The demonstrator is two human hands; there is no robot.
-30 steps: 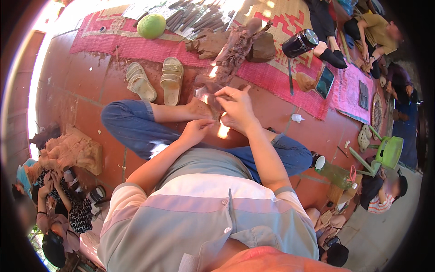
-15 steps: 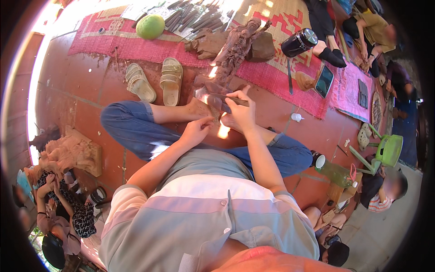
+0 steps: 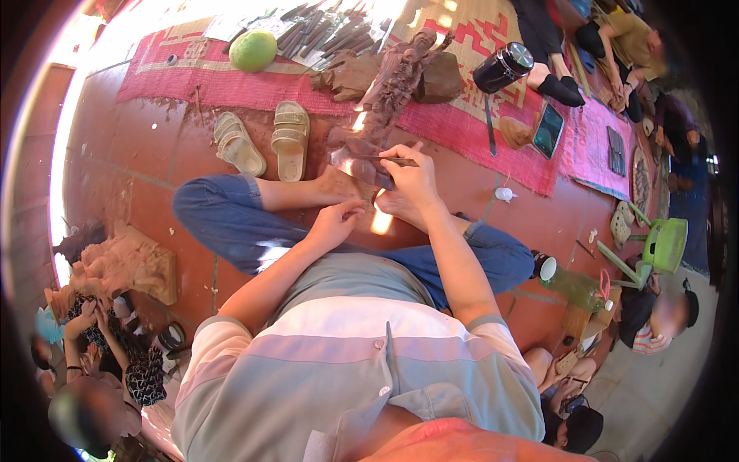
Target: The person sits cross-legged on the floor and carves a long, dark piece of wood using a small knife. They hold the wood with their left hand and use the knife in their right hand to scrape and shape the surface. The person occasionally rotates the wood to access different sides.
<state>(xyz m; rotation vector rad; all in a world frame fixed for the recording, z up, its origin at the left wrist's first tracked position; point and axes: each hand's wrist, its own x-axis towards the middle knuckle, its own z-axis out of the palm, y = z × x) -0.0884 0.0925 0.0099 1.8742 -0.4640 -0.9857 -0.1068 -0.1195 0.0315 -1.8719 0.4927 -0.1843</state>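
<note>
A dark reddish-brown carved wooden statue [image 3: 392, 85] slants away from me, its lower end between my bare feet, its upper part by wooden blocks [image 3: 443, 77]. My right hand [image 3: 414, 175] grips a slim carving chisel [image 3: 400, 161], its thin shaft pointing left across the statue's lower end. Where its tip touches is too small to tell. Near my ankle, my left hand [image 3: 332, 225] is closed with the fingers curled together; what they hold, if anything, is hidden.
Beige sandals [image 3: 291, 142] stand ahead to the left. On the pink mat [image 3: 169, 73] lie a green fruit [image 3: 252, 51], several carving tools [image 3: 331, 35], a dark flask [image 3: 502, 68] and a phone [image 3: 548, 131]. A green stool [image 3: 665, 245] stands right; people work around me.
My right hand has rolled over slightly and the chisel lies a little differently in it. The left hand stays nearly still. At lower left, another person's head has shifted.
</note>
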